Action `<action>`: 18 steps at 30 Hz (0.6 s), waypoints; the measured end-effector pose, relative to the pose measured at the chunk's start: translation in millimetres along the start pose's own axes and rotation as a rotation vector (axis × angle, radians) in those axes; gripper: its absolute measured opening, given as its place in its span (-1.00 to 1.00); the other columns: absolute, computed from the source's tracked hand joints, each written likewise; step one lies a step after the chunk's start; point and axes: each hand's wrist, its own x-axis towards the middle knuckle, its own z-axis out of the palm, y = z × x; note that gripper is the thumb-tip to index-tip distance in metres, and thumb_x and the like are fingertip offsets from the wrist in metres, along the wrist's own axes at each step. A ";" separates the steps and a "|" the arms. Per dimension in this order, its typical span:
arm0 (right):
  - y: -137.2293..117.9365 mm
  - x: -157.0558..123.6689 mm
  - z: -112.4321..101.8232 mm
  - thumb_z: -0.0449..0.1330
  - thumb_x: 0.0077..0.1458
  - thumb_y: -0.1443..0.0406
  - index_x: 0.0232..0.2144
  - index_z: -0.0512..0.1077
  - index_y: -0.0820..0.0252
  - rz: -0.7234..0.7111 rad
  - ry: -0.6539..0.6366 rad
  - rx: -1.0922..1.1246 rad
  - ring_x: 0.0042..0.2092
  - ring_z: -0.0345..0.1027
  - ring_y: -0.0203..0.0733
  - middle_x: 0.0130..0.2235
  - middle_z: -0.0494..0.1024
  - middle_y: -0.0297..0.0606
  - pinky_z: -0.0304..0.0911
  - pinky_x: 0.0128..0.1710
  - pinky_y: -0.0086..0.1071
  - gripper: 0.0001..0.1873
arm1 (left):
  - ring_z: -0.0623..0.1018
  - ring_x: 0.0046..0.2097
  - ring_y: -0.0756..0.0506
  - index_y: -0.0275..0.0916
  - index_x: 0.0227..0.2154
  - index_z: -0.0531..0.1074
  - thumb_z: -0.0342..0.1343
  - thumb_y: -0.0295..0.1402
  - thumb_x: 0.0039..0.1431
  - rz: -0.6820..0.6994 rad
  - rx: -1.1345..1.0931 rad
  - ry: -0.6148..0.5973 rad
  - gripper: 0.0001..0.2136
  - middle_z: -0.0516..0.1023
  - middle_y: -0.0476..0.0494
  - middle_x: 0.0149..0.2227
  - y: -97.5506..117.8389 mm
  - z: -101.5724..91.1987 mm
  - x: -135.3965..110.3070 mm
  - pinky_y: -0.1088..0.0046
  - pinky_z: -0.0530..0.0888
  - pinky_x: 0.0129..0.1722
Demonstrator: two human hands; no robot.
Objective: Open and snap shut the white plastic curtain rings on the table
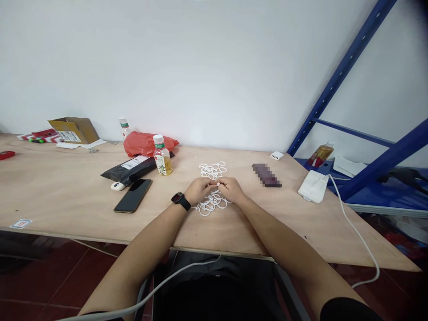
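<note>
Left hand [199,191], right hand [230,189] pinch white ring [217,183] together.

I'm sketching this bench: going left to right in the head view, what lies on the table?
Cardboard box, black phone, yellow drink bottle, white rings, small white charger, white power bank.

No legible txt: labels on bottle [162,157], box [74,129] & black bag [132,169] too small.
</note>
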 end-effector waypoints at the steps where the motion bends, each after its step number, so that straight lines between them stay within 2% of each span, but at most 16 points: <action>1: 0.9 0.4 -0.9 0.01 0.00 0.36 -0.57 0.43 0.16 -0.002 0.017 0.001 -0.41 0.29 -0.24 -0.50 0.49 -0.33 0.09 -0.38 -0.44 -0.77 | 0.49 -0.34 -0.02 -0.25 -0.35 0.54 0.07 -0.30 0.22 -0.009 -0.013 -0.004 -0.82 0.57 -0.09 -0.37 0.3 0.1 0.2 0.48 0.38 -0.30; 4: 5.7 1.4 -4.2 -0.03 0.01 0.37 -0.59 0.40 0.16 0.011 0.099 0.025 -0.44 0.27 -0.25 -0.54 0.44 -0.34 0.09 -0.39 -0.43 -0.75 | 0.48 -0.35 -0.02 -0.24 -0.36 0.54 0.09 -0.30 0.19 -0.030 -0.011 0.048 -0.83 0.56 -0.08 -0.38 -3.7 -1.1 1.4 0.48 0.39 -0.31; 8: 13.7 1.5 -7.7 -0.01 0.04 0.33 -0.59 0.37 0.16 0.039 0.133 0.013 -0.47 0.22 -0.27 -0.57 0.39 -0.37 0.07 -0.43 -0.44 -0.76 | 0.49 -0.24 -0.07 -0.23 -0.30 0.54 0.11 -0.30 0.16 -0.113 0.164 0.192 -0.84 0.54 -0.15 -0.26 -22.1 -4.3 2.4 0.40 0.41 -0.19; 10: 16.9 1.1 -8.4 0.00 0.05 0.31 -0.61 0.36 0.16 0.047 0.094 -0.020 -0.48 0.21 -0.27 -0.59 0.38 -0.38 0.05 -0.43 -0.44 -0.75 | 0.49 -0.22 -0.09 -0.23 -0.32 0.55 0.17 -0.25 0.11 -0.177 0.252 0.167 -0.82 0.51 -0.17 -0.25 -32.2 -4.1 1.3 0.38 0.41 -0.16; 14: 19.5 0.6 -8.1 0.01 0.07 0.31 -0.64 0.36 0.16 0.036 -0.005 -0.093 -0.48 0.21 -0.27 -0.59 0.40 -0.36 0.02 -0.44 -0.43 -0.72 | 0.48 -0.28 -0.10 -0.23 -0.40 0.55 0.27 -0.15 -0.03 -0.246 0.354 0.060 -0.76 0.48 -0.16 -0.29 -42.8 -0.5 -1.6 0.40 0.42 -0.22; 16: 18.9 0.7 -7.6 0.02 0.09 0.29 -0.66 0.35 0.16 0.017 -0.019 -0.135 -0.47 0.21 -0.27 -0.58 0.41 -0.35 0.01 -0.43 -0.43 -0.69 | 0.48 -0.28 -0.10 -0.23 -0.44 0.54 0.24 -0.22 0.02 -0.247 0.370 0.055 -0.83 0.47 -0.17 -0.29 -43.1 0.8 -2.0 0.40 0.42 -0.23; 18: 17.6 0.9 -7.3 0.04 0.13 0.24 -0.65 0.35 0.16 0.011 0.005 -0.157 -0.47 0.21 -0.27 -0.56 0.41 -0.34 0.00 -0.43 -0.42 -0.66 | 0.50 -0.23 -0.11 -0.23 -0.44 0.54 0.18 -0.32 0.09 -0.215 0.342 0.103 -0.89 0.47 -0.19 -0.24 -41.4 1.1 -1.5 0.37 0.44 -0.17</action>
